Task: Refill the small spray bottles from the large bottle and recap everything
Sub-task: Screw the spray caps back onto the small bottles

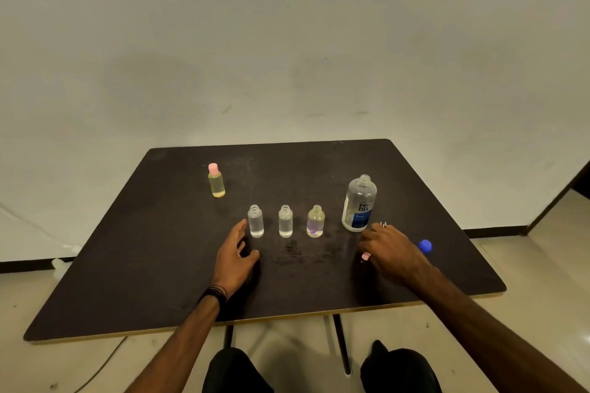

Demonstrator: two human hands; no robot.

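Three small clear bottles stand uncapped in a row on the dark table [159, 265]: the left bottle [255, 221], the middle bottle [285, 221] and the right bottle [315, 221], which has a purple tint at its base. The large labelled bottle [359, 204] stands uncapped to their right. My left hand [234, 257] rests open on the table, fingertips just left of the left bottle. My right hand [388, 250] lies over small spray caps; a pink piece [366, 256] and white tips [383, 224] show at its edges. A blue cap [425, 246] lies right of it.
A capped yellow bottle with a pink cap [216, 181] stands apart at the back left. The table's front edge is near my knees. Pale floor and a wall surround the table.
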